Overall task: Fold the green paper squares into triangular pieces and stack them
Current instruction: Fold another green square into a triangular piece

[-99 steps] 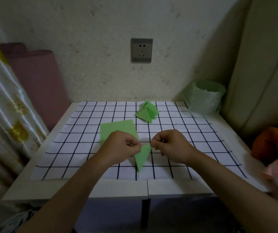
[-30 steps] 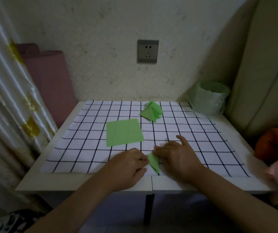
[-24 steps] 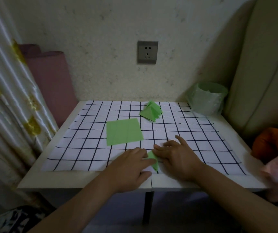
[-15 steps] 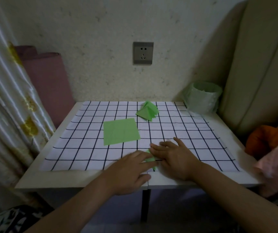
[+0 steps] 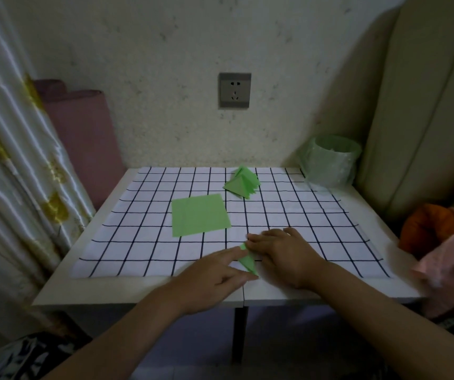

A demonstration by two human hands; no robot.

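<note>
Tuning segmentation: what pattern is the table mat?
Mat is white with black grid lines; head view shows it best.

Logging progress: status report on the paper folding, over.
Left hand and right hand flat, pressing folded piece on grid mat. Green square sheets and finished stack lie beyond. Nothing blocking.
</note>
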